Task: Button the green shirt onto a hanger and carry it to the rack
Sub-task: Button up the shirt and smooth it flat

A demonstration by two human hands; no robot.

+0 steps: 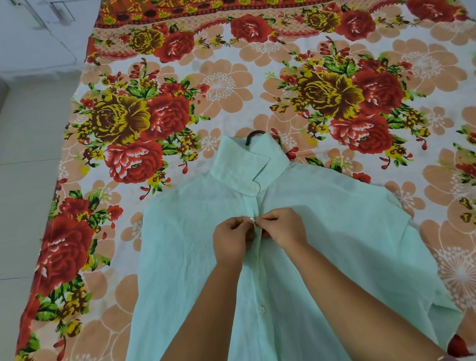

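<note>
Green shirt (345, 226): flat on the bed (247, 86), front up, hanger (255, 136) hook above the collar. Thin, soft cloth, likely light and limp. Left hand (233, 238) and right hand (285, 225), fingers curled, pinch the front edges at a button (252, 219). Best carried by the hook.

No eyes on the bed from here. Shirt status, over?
Left hand and right hand pinching the placket at the second button. Green shirt flat on bed, hanger hook out past collar. Nothing in the way.
</note>
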